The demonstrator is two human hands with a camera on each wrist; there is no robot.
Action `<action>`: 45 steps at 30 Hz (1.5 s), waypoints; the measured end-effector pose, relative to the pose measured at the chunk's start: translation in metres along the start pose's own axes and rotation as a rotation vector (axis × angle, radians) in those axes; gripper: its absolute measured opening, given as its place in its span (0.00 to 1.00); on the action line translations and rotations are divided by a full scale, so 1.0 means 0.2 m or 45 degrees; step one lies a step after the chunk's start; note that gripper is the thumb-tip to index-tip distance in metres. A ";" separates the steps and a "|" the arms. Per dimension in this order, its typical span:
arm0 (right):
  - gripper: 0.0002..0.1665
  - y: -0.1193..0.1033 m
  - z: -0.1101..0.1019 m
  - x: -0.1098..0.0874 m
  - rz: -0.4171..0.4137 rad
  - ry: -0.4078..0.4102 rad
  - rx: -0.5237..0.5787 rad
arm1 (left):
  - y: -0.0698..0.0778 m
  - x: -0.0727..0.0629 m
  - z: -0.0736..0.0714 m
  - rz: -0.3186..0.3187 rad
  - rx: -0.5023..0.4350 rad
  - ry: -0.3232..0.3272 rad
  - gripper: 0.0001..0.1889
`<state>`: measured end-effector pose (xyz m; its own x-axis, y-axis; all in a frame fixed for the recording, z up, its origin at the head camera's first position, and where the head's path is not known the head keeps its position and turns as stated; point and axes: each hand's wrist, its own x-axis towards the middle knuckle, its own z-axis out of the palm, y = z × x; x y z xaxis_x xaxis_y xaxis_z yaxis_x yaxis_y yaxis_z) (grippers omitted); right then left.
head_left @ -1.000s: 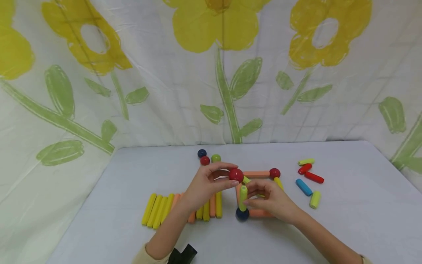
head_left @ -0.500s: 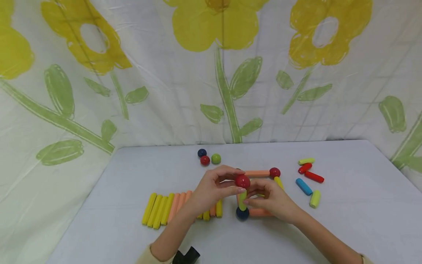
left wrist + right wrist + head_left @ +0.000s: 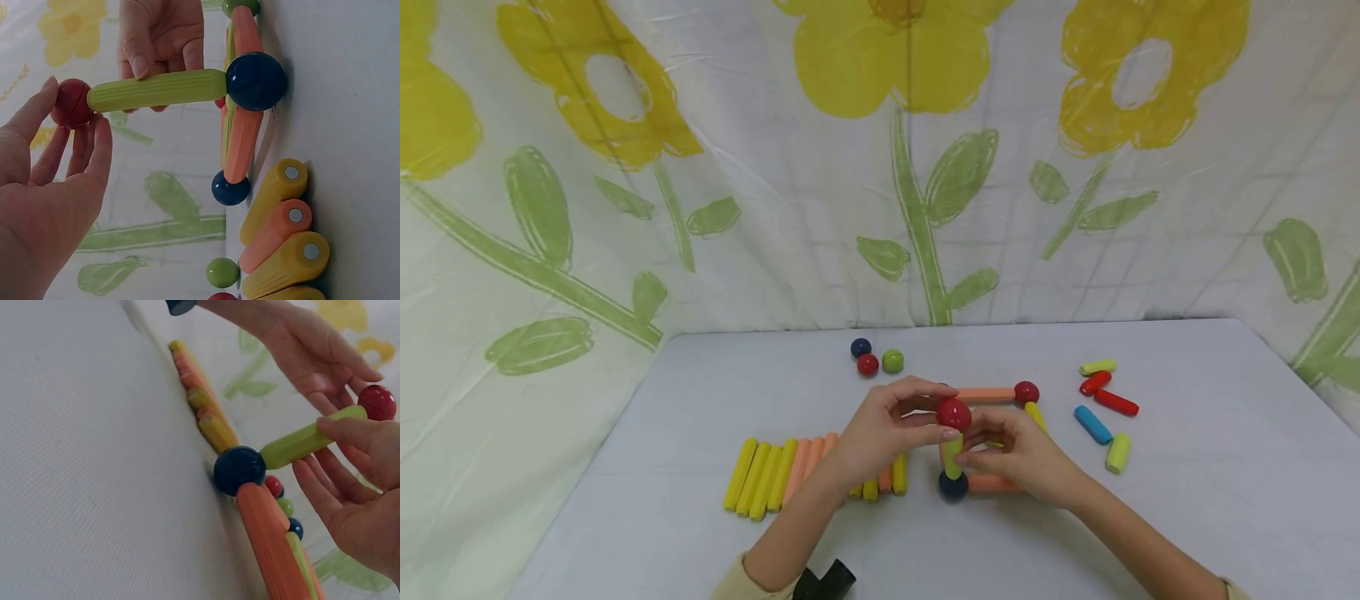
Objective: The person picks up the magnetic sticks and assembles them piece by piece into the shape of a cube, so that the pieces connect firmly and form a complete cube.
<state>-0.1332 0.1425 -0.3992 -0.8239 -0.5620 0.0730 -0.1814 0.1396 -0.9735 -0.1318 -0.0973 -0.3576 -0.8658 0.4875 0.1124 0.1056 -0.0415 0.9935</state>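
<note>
My left hand (image 3: pixel 883 425) holds a glossy red ball (image 3: pixel 954 413) between thumb and fingers. The ball sits at the top end of an upright light-green stick (image 3: pixel 952 458), touching it in the left wrist view. My right hand (image 3: pixel 1026 457) pinches that stick (image 3: pixel 300 442) along its length. Its lower end stands on a dark blue ball (image 3: pixel 256 81), a front corner of a flat frame on the table. Orange sticks (image 3: pixel 985 394), a yellow stick (image 3: pixel 1034 414) and another red ball (image 3: pixel 1027 393) belong to the frame. My hands hide part of it.
A row of yellow sticks (image 3: pixel 760 481) and orange sticks (image 3: pixel 796 471) lies left, partly behind my left forearm. Loose blue, red (image 3: pixel 867 365) and green (image 3: pixel 892 360) balls lie at the back. Short green, red and blue (image 3: pixel 1092 425) sticks lie right on the white table (image 3: pixel 1195 450).
My left hand has moved slightly right and down, bringing the red ball from beside the stick's top onto it. My right hand has stayed on the green stick.
</note>
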 end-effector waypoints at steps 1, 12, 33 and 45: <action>0.20 0.00 0.00 0.00 -0.003 -0.001 -0.003 | 0.00 0.00 0.00 -0.016 0.003 0.002 0.22; 0.22 0.00 -0.01 0.00 0.008 0.009 -0.013 | -0.03 0.02 -0.12 -0.058 0.080 0.120 0.18; 0.23 -0.01 0.00 0.00 0.003 -0.021 0.004 | -0.21 0.24 -0.48 -0.318 0.829 0.581 0.20; 0.27 -0.01 -0.02 0.01 0.040 -0.064 0.080 | -0.24 0.30 -0.50 -0.394 1.008 0.515 0.22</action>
<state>-0.1366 0.1447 -0.3971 -0.8006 -0.5983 0.0325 -0.1203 0.1074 -0.9869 -0.2384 -0.1539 -0.3971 -0.9995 0.0313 -0.0102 0.0153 0.7167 0.6973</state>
